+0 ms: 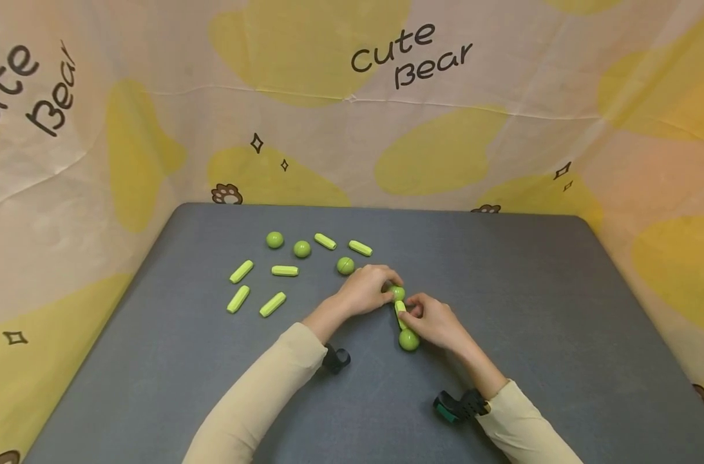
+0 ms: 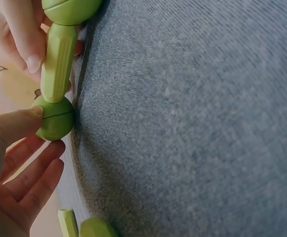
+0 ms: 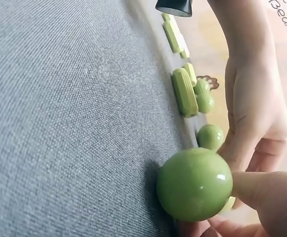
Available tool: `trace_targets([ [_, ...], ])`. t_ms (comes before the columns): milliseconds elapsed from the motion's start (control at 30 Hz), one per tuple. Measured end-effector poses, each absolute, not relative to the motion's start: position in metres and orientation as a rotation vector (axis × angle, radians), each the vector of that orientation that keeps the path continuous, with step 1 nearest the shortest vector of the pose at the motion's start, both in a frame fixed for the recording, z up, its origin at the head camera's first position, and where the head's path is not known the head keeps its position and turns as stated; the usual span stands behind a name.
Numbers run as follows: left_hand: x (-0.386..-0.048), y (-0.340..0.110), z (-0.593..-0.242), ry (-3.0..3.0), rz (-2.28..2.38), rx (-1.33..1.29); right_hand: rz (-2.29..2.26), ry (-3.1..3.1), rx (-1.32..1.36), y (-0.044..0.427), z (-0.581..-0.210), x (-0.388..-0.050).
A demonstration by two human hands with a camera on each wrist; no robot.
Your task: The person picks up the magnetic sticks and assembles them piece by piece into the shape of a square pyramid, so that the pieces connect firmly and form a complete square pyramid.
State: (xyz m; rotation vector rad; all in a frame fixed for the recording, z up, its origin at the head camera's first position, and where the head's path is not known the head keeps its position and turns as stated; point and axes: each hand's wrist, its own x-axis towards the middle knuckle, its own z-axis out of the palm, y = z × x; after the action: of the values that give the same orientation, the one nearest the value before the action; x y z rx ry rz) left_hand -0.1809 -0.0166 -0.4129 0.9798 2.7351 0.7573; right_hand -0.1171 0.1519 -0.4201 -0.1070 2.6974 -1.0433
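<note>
A light-green grooved rod (image 1: 400,314) joins or touches a green ball at each end. My left hand (image 1: 368,288) pinches the far ball (image 2: 55,118) between thumb and fingers. The rod (image 2: 59,63) is pinched by my right hand (image 1: 438,320), its thumb lying along the side. The near ball (image 1: 409,339) sits at the rod's other end, close to the right hand; it looms large in the right wrist view, where it covers most of the rod. Whether the rod is seated inside the balls cannot be told.
Left of the hands lie several loose green rods (image 1: 285,270) and three balls, one ball (image 1: 345,265) just beyond the left hand. All rest on a grey table (image 1: 531,277). A printed cloth (image 1: 433,148) stands behind it. Each wrist wears a black camera mount (image 1: 460,406).
</note>
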Motion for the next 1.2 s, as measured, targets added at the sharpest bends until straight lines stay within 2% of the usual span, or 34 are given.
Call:
trace_targets([
  [300,-0.182,-0.033,-0.411,2.752,0.844,0.964,-1.079,2.662,-0.120,0.150,-0.425,-0.120],
  [600,-0.193,-0.077,-0.397,2.969,0.985,0.727,-1.087,2.681,-0.126,0.151,-0.425,-0.119],
  [900,-0.199,-0.104,-0.400,3.009,0.948,0.553,-1.082,2.684,-0.123,0.153,-0.426,-0.118],
  [1200,-0.186,-0.112,-0.408,2.925,0.865,0.620,-1.088,2.679,-0.122,0.155,-0.425,-0.117],
])
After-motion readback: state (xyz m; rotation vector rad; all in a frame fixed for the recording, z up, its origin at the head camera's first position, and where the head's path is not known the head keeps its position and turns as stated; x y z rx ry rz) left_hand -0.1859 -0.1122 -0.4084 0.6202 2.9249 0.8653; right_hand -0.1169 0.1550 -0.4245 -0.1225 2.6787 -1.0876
